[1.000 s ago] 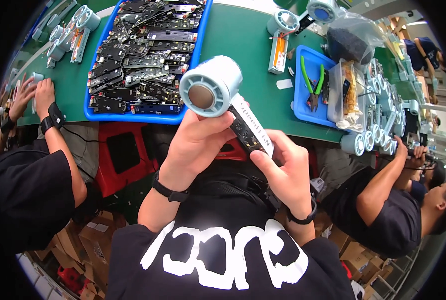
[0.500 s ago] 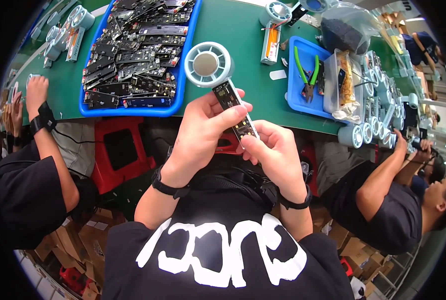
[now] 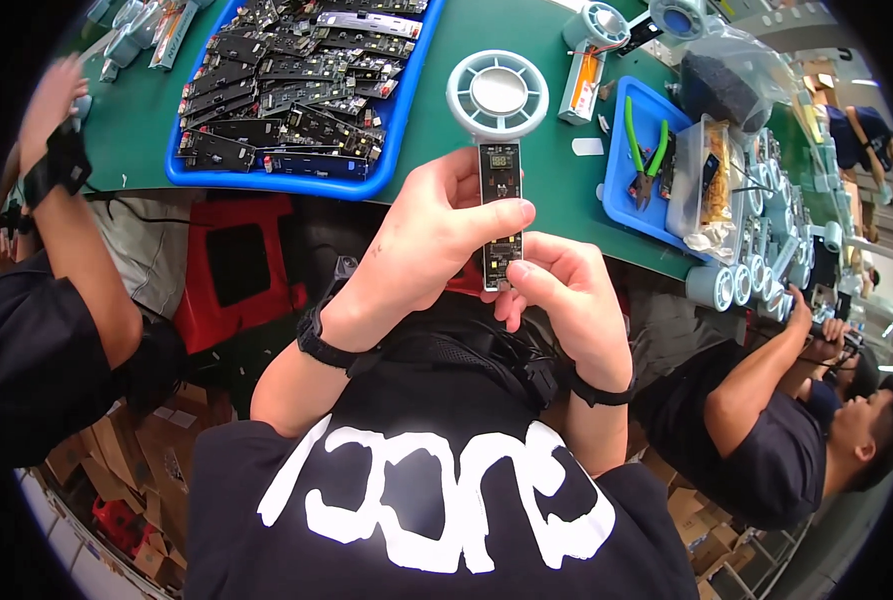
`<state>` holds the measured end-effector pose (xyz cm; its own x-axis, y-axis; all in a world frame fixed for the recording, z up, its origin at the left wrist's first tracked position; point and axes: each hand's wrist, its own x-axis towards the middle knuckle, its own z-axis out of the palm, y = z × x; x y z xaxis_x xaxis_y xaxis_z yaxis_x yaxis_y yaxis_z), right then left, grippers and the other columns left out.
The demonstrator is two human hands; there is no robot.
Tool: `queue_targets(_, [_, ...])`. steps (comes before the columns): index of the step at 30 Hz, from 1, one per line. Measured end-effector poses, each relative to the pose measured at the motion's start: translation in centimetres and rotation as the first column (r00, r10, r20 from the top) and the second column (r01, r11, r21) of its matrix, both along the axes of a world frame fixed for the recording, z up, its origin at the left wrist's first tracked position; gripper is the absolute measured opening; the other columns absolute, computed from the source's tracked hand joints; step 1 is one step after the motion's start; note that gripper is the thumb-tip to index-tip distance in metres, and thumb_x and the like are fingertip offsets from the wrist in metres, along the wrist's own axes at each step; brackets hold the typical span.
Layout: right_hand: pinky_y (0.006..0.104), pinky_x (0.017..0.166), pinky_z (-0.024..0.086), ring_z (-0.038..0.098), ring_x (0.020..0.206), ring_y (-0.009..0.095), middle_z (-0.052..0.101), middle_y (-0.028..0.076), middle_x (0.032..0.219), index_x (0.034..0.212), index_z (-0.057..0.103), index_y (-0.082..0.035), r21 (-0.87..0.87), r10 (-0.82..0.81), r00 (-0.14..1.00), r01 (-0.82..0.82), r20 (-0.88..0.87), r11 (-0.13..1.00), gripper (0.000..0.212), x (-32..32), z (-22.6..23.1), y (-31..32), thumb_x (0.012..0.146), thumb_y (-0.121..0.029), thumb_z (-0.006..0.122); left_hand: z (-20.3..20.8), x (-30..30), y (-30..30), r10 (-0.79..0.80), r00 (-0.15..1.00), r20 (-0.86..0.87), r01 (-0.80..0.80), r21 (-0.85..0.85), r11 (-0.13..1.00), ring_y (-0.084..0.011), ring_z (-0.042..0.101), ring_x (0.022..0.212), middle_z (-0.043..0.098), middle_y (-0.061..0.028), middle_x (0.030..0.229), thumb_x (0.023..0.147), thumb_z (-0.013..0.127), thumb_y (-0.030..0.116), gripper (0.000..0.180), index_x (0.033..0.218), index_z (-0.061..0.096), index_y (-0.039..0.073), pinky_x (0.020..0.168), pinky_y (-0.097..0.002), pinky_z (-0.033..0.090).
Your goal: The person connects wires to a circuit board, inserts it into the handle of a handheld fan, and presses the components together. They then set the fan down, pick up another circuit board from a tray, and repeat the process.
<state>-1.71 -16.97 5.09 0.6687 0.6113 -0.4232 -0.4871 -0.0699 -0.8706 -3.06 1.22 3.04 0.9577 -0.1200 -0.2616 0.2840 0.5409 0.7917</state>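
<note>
Between my two hands is a light-blue handheld fan, its round vented head pointing away from me. A black circuit board with a small display lies in its open handle. My left hand grips the handle from the left, thumb across the board's middle. At the handle's near end, my right hand pinches the board and handle with thumb on top and fingers beneath. Whether the board is fully seated in the handle I cannot tell.
A blue tray heaped with circuit boards stands at the left. To the right, another blue tray holds green-handled cutters beside a clear plastic box. Many fan bodies crowd the right edge. Co-workers sit on both sides.
The fan has turned from slanting to nearly upright and shifted right and slightly up in the view, with both my hands still on it. The co-worker's hand at left has moved up.
</note>
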Motion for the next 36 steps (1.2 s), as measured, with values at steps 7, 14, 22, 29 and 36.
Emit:
queue_targets(7, [0.024,0.058,0.053,0.066,0.067,0.013,0.07,0.011,0.087,0.101,0.065,0.006,-0.033,-0.025,0.998,0.027,0.059,0.999,0.011,-0.4,-1.0,0.5,0.093,-0.002,0.065,-0.8,0.1,0.0,0.015,0.998,0.056,-0.016,0.006,1.0,-0.0118,0.065,0.091,0.068,-0.0068,0.101,0.089,0.073,0.01,0.036,0.12,0.059,-0.002,0.082,-0.0277,0.053])
queue_targets(14, [0.0241,0.053,0.052,0.063,0.058,0.013,0.069,0.011,0.078,0.096,0.065,0.006,0.009,-0.104,0.991,0.104,0.082,0.995,0.014,1.3,1.6,2.7,0.093,-0.009,0.066,0.7,0.1,0.8,0.147,0.989,0.027,-0.143,-0.126,0.982,-0.0135,0.065,0.09,0.068,-0.0088,0.103,0.09,0.069,0.006,0.033,0.119,0.057,-0.006,0.081,-0.0302,0.053])
queue_targets(22, [0.0263,0.05,0.052,0.066,0.055,0.015,0.069,0.011,0.068,0.078,0.07,0.005,-0.14,-0.269,0.693,0.473,0.669,0.87,0.029,20.0,1.9,12.5,0.087,-0.023,0.072,-4.5,1.1,-0.3,0.126,0.895,0.429,-0.327,0.436,0.839,-0.0207,0.068,0.088,0.068,-0.012,0.099,0.089,0.065,0.004,0.029,0.117,0.059,-0.003,0.078,-0.0338,0.054])
queue_targets(29, [0.0394,0.089,0.057,0.073,0.091,0.037,0.074,0.023,0.097,0.092,0.075,0.001,-0.49,0.245,0.428,0.694,0.87,0.528,0.037,32.3,-1.9,17.5,0.078,-0.031,0.064,-4.8,1.3,0.3,-0.111,0.783,0.612,-0.438,0.669,0.601,-0.0266,0.069,0.089,0.068,-0.0159,0.097,0.082,0.067,-0.001,0.035,0.117,0.059,-0.003,0.08,-0.0372,0.056])
queue_targets(36, [0.0454,0.096,0.053,0.067,0.107,0.042,0.071,0.028,0.106,0.103,0.073,0.002,-0.569,0.319,0.471,0.697,0.822,0.436,0.046,35.4,-3.5,18.1,0.082,-0.038,0.066,-4.7,1.1,0.7,-0.093,0.767,0.635,-0.445,0.631,0.636,-0.0315,0.069,0.09,0.068,-0.0176,0.098,0.082,0.067,0.0,0.031,0.112,0.06,-0.002,0.082,-0.0383,0.056])
